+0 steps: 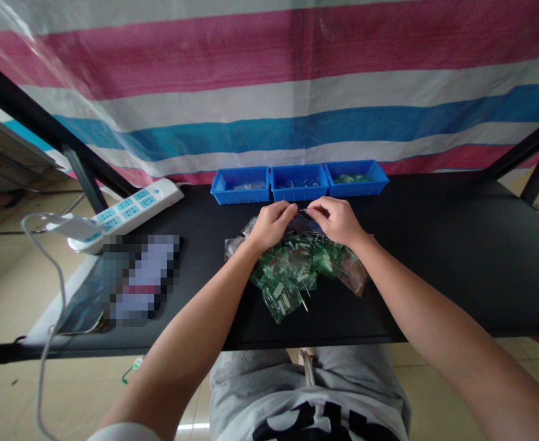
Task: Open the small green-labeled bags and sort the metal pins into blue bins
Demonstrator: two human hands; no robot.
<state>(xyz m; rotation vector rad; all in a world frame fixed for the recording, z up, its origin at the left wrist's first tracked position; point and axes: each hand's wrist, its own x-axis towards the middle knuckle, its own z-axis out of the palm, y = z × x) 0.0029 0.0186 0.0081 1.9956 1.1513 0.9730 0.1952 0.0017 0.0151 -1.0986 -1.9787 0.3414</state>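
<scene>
Above the far side of a pile, my left hand (274, 225) and my right hand (336, 220) face each other, both pinched closed. A thin metal rod (302, 211) spans the small gap between their fingertips; its exact kind is too small to tell. Under and in front of the hands lies the heap of small green plastic packets (282, 269) with short light pieces inside. Clear packets (235, 246) show at its left, and a brownish one (353, 272) at its right. Loose thin metal rods (304, 304) stick out among them. My hands hide part of the heap.
Behind the heap stand three blue bins: the left bin (240, 197) holds clear packets, the middle bin (299, 192) metal pieces, the right bin (359, 187) green packets. Left are a power strip (129, 211), a cable (62, 288) and a blurred phone-like object (147, 278) on the black table (439, 257).
</scene>
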